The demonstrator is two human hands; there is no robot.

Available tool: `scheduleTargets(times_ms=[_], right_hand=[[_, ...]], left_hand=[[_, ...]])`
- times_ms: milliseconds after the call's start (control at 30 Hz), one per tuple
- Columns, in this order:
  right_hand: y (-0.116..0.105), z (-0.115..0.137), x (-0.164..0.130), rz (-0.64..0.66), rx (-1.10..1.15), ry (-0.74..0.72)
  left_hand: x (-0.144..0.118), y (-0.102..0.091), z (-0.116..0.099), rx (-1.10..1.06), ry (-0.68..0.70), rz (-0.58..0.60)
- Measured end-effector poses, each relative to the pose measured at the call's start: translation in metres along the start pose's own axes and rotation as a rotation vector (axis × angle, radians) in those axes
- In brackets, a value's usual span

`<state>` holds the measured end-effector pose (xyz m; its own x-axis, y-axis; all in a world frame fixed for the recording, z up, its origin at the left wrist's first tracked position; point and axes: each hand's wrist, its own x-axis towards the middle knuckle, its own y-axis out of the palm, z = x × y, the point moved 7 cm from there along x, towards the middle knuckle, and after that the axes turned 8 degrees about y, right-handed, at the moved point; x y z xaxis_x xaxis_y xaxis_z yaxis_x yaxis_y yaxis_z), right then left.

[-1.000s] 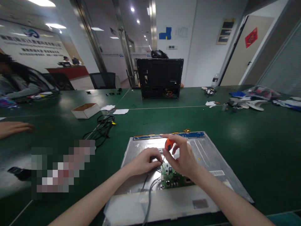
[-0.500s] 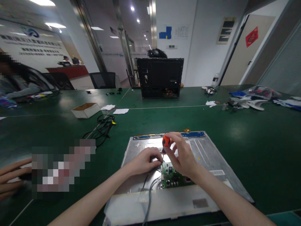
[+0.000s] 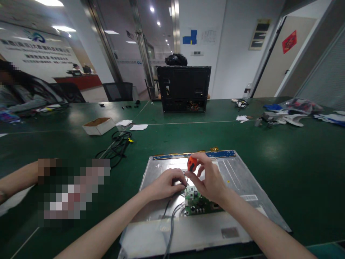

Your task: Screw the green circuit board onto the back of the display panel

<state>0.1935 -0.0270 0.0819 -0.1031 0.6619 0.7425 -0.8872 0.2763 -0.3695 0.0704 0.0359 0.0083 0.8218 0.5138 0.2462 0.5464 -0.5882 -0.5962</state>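
My right hand [image 3: 211,178] grips a screwdriver [image 3: 192,164] by its orange and black handle, thumb and fingers around it. The thin shaft points down to the upper left corner of a green circuit board [image 3: 201,203]. My left hand [image 3: 169,184] is closed beside the shaft's tip, its thumb and fingertips pinched together; what is between them is too small to make out. Under both hands lies a flat metal display panel [image 3: 242,180] with a blue strip [image 3: 223,154] along its far edge. A grey cable [image 3: 171,230] runs from the board toward me.
Coiled black cables [image 3: 118,147] and a white box [image 3: 99,126] lie to the left. A black monitor housing [image 3: 184,90] stands at the back. Plastic parts [image 3: 293,118] sit at the far right. Another person's arm [image 3: 21,176] reaches in from the left.
The screwdriver handle has turned and shifted slightly right in my right hand's fingers. My left hand stays put. At the left, the other person's arm has moved up and further in.
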Motion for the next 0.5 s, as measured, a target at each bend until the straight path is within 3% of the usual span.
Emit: scheduleTargets(times_ms=[500], right_hand=[[-0.0008, 0.0034, 0.0012, 0.011, -0.037, -0.018]], left_hand=[[-0.0003, -0.0007, -0.0030, 0.032, -0.019, 0.007]])
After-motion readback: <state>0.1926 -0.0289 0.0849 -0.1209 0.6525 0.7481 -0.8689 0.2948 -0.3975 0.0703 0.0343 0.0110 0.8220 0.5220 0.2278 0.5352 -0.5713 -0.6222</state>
